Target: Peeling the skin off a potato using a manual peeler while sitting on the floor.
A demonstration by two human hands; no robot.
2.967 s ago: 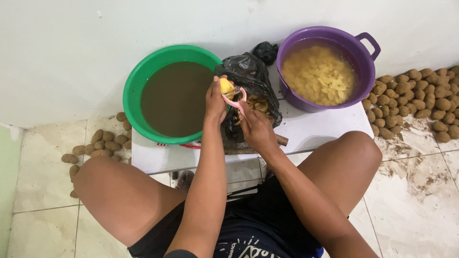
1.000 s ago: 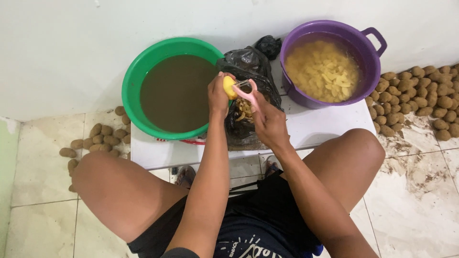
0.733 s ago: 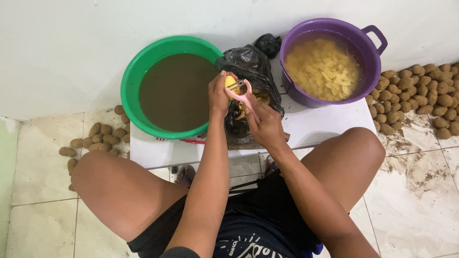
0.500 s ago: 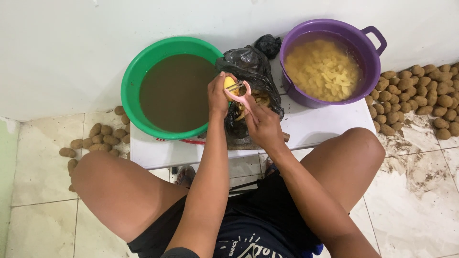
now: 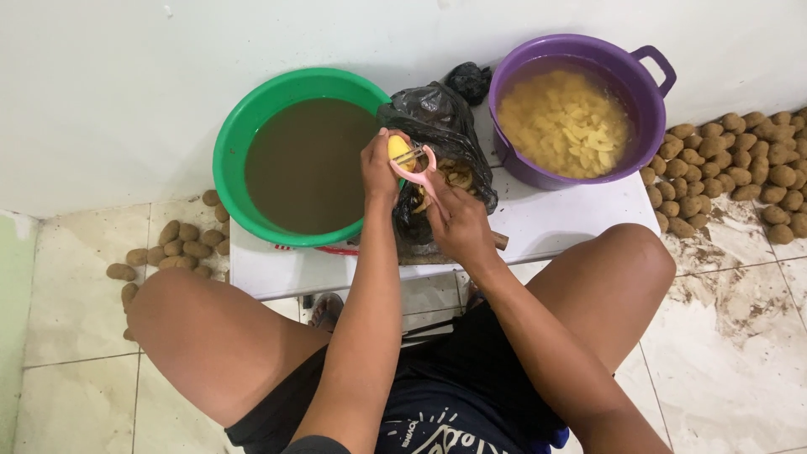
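Potato (image 5: 395,149) in left hand (image 5: 377,171) | pink peeler (image 5: 419,170) in right hand (image 5: 456,223)

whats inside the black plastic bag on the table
The black plastic bag gapes open under the right hand, showing a heap of yellowish peelings. Its folds and that hand cover anything deeper.

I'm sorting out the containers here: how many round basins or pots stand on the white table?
2. The green basin of brown water stands left of the black bag; the purple pot of peeled pieces stands right of it. None looks hidden.
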